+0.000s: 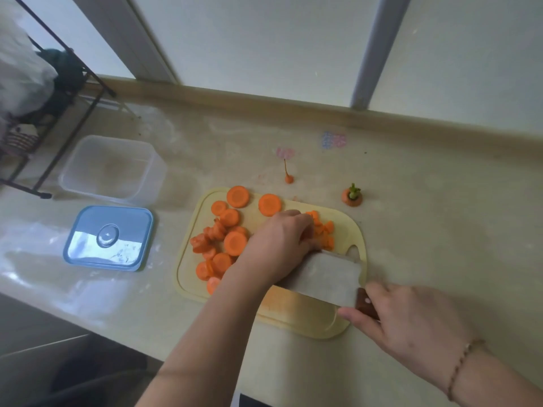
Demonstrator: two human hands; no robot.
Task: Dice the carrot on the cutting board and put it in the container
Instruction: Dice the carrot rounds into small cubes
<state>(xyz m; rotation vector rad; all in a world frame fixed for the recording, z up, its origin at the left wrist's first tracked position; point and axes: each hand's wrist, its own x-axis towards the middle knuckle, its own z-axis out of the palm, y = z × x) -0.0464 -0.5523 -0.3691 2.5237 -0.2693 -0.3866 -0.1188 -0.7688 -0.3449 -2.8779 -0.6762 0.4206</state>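
A: Where is the carrot at this moment?

B: It is on the yellow cutting board (346, 230), which lies on the worktop (440, 215) close to its near edge. Many round carrot slices (235, 242) cover the left part of the board, and smaller cut pieces (323, 230) lie just beside the fingers of the left hand (279, 242).

A: What do the hands do?

B: The left hand has a curled grip and presses down on carrot pieces next to the blade. The right hand (411, 324) holds the wooden handle of the cleaver (326, 277) with a closed grip. The wide blade stands over the board.

A: And the container?

B: The clear container (73, 168) stands open towards the far left of the worktop, well apart from the board. Its blue lid (85, 221) lies flat in front of it. The carrot top (352, 196) and the thin carrot tip (288, 179) lie on the worktop behind the board.
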